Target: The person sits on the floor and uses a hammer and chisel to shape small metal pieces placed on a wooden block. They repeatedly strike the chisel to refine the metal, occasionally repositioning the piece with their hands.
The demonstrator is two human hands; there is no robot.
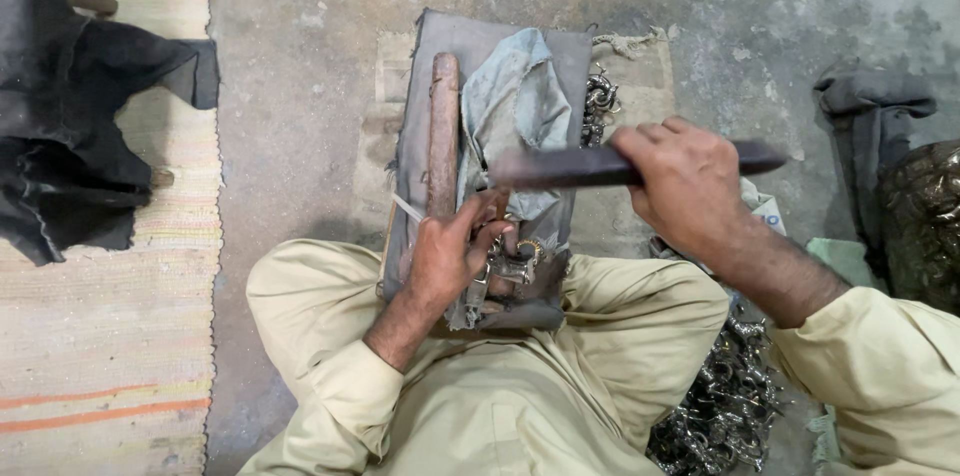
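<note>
Concrete floor below, left hand [447, 254] pinches a metal buckle [512, 264] beneath the right hand [690, 186] gripping a file [590, 167].

Bare grey concrete floor [300, 86], stained and dusty. Striped woven mat [110, 336] at left; dark cloth [70, 136] heaped on it.

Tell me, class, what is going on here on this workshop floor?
A person in beige clothes sits on the concrete floor at a cloth-covered work block. The left hand pins a small shiny metal fitting on the block beside a brown wooden rod. The right hand grips a long dark flat tool, blurred, held across above the fitting. A heap of similar shiny metal pieces lies by the right knee.
</note>
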